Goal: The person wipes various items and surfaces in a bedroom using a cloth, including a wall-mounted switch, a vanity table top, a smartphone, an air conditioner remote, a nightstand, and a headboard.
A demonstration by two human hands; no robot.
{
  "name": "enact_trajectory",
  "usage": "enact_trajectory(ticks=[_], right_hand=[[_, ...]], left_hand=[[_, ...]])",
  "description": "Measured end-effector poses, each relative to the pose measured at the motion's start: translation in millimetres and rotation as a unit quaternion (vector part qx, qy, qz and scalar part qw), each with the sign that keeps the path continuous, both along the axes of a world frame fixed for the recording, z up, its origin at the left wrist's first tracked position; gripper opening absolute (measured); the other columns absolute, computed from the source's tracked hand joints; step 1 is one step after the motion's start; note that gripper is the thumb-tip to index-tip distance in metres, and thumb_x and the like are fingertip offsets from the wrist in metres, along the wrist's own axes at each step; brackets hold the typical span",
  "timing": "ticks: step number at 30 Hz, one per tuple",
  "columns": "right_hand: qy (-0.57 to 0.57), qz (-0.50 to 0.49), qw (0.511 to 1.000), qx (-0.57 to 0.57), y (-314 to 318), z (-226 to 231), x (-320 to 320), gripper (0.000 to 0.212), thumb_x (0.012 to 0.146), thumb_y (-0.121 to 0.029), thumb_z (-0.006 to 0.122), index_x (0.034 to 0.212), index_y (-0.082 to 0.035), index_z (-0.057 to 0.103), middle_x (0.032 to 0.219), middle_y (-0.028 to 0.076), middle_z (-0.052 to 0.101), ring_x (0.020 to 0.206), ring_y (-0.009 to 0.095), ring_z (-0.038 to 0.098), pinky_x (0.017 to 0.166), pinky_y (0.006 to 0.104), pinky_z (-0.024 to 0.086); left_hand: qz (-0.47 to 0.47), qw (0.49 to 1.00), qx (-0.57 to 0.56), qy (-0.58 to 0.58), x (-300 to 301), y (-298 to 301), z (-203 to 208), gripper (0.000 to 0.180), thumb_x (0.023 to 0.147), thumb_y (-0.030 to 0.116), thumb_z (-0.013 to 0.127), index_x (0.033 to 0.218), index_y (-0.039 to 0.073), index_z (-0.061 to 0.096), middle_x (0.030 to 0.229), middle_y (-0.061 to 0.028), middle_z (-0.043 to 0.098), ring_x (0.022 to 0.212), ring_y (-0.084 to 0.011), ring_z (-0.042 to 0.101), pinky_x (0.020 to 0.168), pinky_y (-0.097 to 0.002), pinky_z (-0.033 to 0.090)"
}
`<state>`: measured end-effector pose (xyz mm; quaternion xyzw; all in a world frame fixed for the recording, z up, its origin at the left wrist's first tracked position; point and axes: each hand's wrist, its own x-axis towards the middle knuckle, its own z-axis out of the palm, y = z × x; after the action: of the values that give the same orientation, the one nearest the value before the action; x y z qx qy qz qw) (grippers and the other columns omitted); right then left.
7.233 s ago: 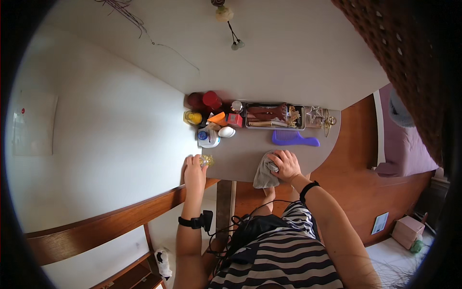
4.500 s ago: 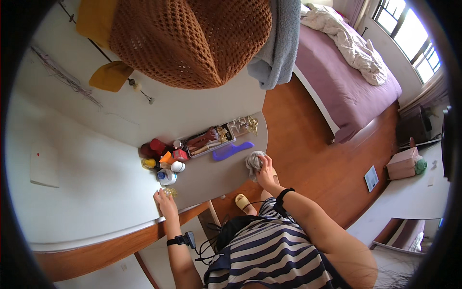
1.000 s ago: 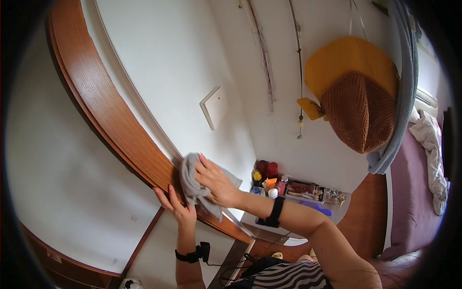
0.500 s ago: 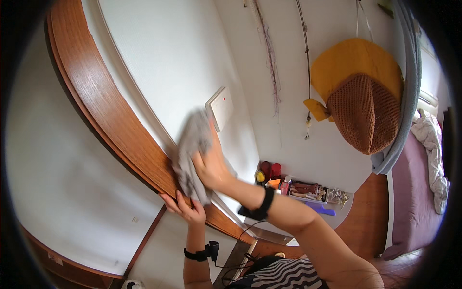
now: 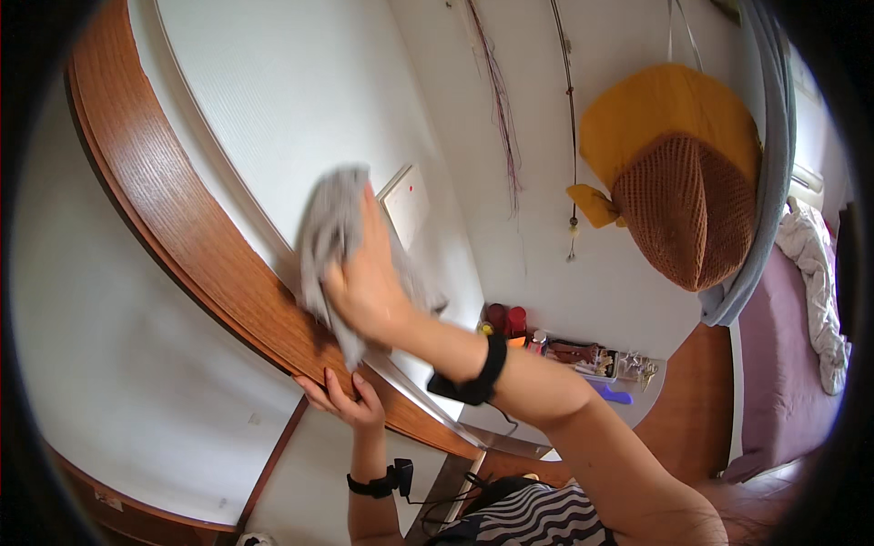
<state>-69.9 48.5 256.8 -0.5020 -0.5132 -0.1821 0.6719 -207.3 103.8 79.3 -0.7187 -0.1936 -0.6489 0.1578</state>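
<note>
My right hand (image 5: 366, 287) presses a grey cloth (image 5: 332, 218) against the brown wooden door frame (image 5: 232, 282) and the white strip beside it. Its fingers are bunched around the cloth, which is slightly blurred and hangs down past the hand. Lower on the same frame, my left hand (image 5: 350, 400) grips the wooden edge, fingertips showing on its face. Just right of the cloth, a white switch plate (image 5: 406, 205) sits on the white wall (image 5: 300, 82). Each wrist wears a black band.
A mustard and brown knit bag (image 5: 687, 200) and a grey-blue cloth hang at the right. Below, a corner shelf (image 5: 646, 391) holds red jars, a tray of small items and a purple comb. A bed (image 5: 778, 364) with purple cover stands far right. Strings hang on the wall.
My right hand and the cloth have moved left and a little up along the frame, away from the switch plate. My left hand stays on the wooden edge. The view has shifted slightly.
</note>
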Motion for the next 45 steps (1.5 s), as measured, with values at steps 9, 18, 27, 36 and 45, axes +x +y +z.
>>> enact_trajectory(ticks=[9, 18, 27, 36, 45], right_hand=[[-0.058, 0.045, 0.996, -0.04, -15.5, -82.0, -2.8, 0.075, 0.068, -0.015, 0.064, 0.132, 0.003, 0.032, 0.142, 0.024, 0.022, 0.132, 0.04, 0.021, 0.104, 0.0461, 0.024], [0.396, 0.065, 0.913, -0.075, 9.0, -155.7, 74.0, 0.055, 0.083, -0.009, 0.041, 0.132, 0.008, 0.024, 0.128, 0.028, 0.036, 0.12, 0.037, 0.037, 0.103, 0.0349, 0.028], [0.37, 0.101, 0.914, -0.133, -14.4, 3.0, 169.7, 0.044, 0.084, -0.033, 0.045, 0.094, 0.009, 0.057, 0.08, 0.013, 0.059, 0.075, 0.023, 0.057, 0.067, 0.0375, 0.047], [-0.2, -0.094, 0.955, -0.2, -21.5, 61.8, 134.8, 0.023, 0.073, -0.018, 0.058, 0.09, -0.003, 0.062, 0.096, 0.008, 0.061, 0.081, 0.024, 0.059, 0.074, 0.0343, 0.048], [-0.238, -0.081, 0.947, -0.197, -18.9, 59.3, 165.7, 0.025, 0.07, -0.012, 0.06, 0.093, -0.003, 0.063, 0.105, 0.006, 0.058, 0.099, 0.027, 0.053, 0.084, 0.0361, 0.045]], left_hand=[[0.026, 1.0, -0.003, -0.009, -4.1, -5.9, 3.8, 0.041, 0.089, 0.02, 0.052, 0.123, 0.0, 0.043, 0.142, -0.0323, 0.019, 0.124, -0.0477, 0.029, 0.094, -0.0539, 0.028], [0.016, 1.0, 0.022, 0.0, 4.4, -6.9, 5.6, 0.041, 0.087, 0.009, 0.05, 0.126, -0.001, 0.041, 0.143, -0.03, 0.017, 0.131, -0.0426, 0.022, 0.101, -0.0531, 0.02], [0.008, 0.999, 0.031, -0.003, -0.9, -1.9, 4.7, 0.04, 0.087, 0.01, 0.05, 0.125, 0.001, 0.042, 0.144, -0.0276, 0.017, 0.131, -0.0416, 0.021, 0.102, -0.0522, 0.02], [0.008, 1.0, 0.007, -0.001, 0.8, -1.3, 2.1, 0.038, 0.087, 0.012, 0.05, 0.124, 0.003, 0.043, 0.145, -0.0262, 0.016, 0.132, -0.04, 0.021, 0.102, -0.053, 0.018], [0.001, 1.0, 0.004, 0.004, 0.5, -2.7, 1.4, 0.039, 0.087, 0.011, 0.05, 0.124, 0.004, 0.042, 0.146, -0.0252, 0.014, 0.133, -0.0387, 0.017, 0.102, -0.0521, 0.017]])
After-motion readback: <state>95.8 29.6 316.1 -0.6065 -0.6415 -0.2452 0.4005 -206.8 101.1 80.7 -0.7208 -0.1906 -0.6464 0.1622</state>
